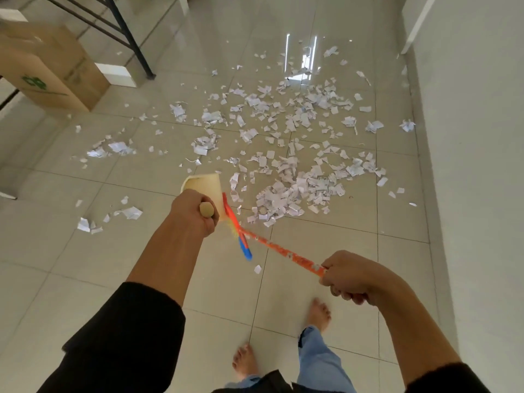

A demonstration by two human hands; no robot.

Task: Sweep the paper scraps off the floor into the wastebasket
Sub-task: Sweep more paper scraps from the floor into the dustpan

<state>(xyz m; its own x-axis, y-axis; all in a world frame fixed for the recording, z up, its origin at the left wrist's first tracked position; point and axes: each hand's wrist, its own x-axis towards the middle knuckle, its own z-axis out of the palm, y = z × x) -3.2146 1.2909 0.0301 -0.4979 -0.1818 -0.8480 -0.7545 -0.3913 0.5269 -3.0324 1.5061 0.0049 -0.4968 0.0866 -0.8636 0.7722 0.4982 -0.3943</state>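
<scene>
Glossy floor tiles [85, 265] carry paper scraps [286, 191] spread ahead toward the right wall [482, 137]. Bare tile lies nearer me. My left hand [195, 214] grips a dustpan handle [207, 210]; my right hand [348, 276] clenches the orange broom handle [286, 252].

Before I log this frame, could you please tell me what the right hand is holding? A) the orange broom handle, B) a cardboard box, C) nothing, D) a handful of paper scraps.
A: the right hand has its fingers curled round the end of the orange broom handle, while the left hand grips the dustpan handle.
</scene>
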